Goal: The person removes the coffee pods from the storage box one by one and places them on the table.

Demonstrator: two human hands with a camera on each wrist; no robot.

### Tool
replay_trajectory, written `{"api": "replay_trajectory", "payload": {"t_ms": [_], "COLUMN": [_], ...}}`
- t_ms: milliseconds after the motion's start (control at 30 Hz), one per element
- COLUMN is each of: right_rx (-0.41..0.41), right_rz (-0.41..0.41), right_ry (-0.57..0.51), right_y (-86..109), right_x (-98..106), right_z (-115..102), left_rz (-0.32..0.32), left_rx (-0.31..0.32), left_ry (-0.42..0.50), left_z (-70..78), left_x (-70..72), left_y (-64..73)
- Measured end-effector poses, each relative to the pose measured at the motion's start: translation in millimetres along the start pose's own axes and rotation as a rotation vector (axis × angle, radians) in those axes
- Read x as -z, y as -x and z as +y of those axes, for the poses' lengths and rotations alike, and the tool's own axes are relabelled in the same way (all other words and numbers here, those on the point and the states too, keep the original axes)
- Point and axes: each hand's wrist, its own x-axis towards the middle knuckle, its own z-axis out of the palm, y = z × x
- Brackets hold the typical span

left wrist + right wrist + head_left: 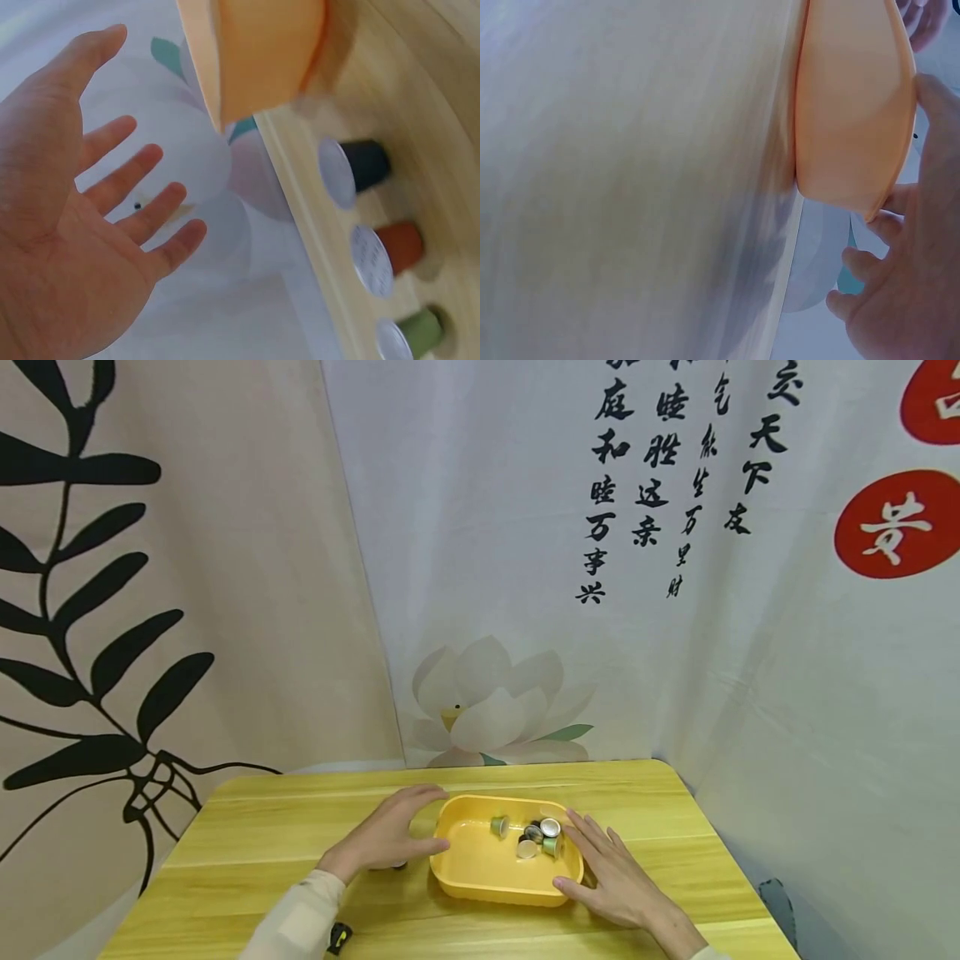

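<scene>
A yellow plastic tray sits on the table with several small coffee capsules in it, most of them bunched at its right end. One green capsule lies apart nearer the middle. My left hand is spread beside the tray's left end, thumb and fingertips close to the rim and nothing in the palm. At the right end, my right hand touches the rim with extended fingers and thumb. In the left wrist view, a black capsule, an orange-brown capsule and a green capsule lie in a row on the table.
The wooden table has rounded back corners. Behind it hangs a pale curtain printed with a lotus and writing. A small black object with yellow marks lies by my left sleeve.
</scene>
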Motion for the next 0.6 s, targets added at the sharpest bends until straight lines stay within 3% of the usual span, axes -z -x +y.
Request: {"api": "replay_trajectory", "payload": {"t_ms": [267, 600], "right_rx": [-0.002, -0.002], "right_rz": [-0.001, 0.005], "right_ry": [0.003, 0.002], "right_y": [-0.4, 0.2], "right_x": [-0.2, 0.2], "right_z": [0.4, -1.5], "left_rz": [-0.040, -0.107], "left_rx": [-0.052, -0.092], "left_ry": [-0.041, -0.077], "left_z": [19.6, 29.8], "left_x": [-10.1, -25.0], "left_y": [-20.7, -43.6]}}
